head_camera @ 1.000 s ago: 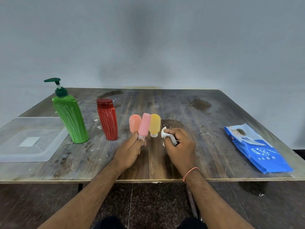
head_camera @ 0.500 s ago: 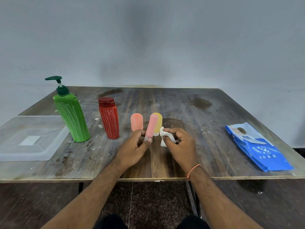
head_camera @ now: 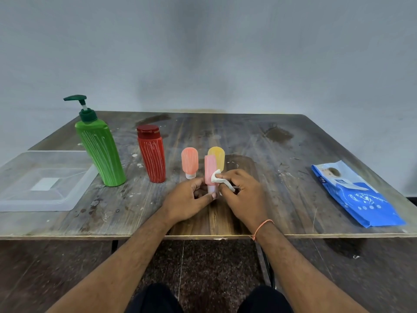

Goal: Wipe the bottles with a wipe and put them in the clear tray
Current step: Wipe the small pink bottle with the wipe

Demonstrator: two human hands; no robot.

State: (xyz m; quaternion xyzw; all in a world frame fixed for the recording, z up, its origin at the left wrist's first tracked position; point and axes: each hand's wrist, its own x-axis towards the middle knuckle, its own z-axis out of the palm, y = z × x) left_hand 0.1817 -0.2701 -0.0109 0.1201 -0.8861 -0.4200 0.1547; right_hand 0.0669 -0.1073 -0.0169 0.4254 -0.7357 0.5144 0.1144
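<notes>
Head view, as I watched from the remote station: the clear tray (head_camera: 45,181) sat at the desk's (head_camera: 282,177) left edge with no bottle in it. Beside it stood the green pump bottle (head_camera: 100,152), then the red bottle (head_camera: 151,157), both streaked white, and the small orange tube (head_camera: 190,162) stood on its cap. At centre, my left hand (head_camera: 188,201) pinched the pink bottle (head_camera: 210,169) by its lower end, fingers curled round it. A second earlier that bottle had stood in line between the orange tube and the yellow tube (head_camera: 217,158); now it had been drawn forward and held in front of the yellow one. My right hand (head_camera: 243,194) gripped the white wipe (head_camera: 220,179), which had closed from just beside the bottle to touching its side. I judged that wiping of the first bottle had only begun, with all five yet to reach the tray. The blue wipe pack (head_camera: 356,195) lay untouched at right.
</notes>
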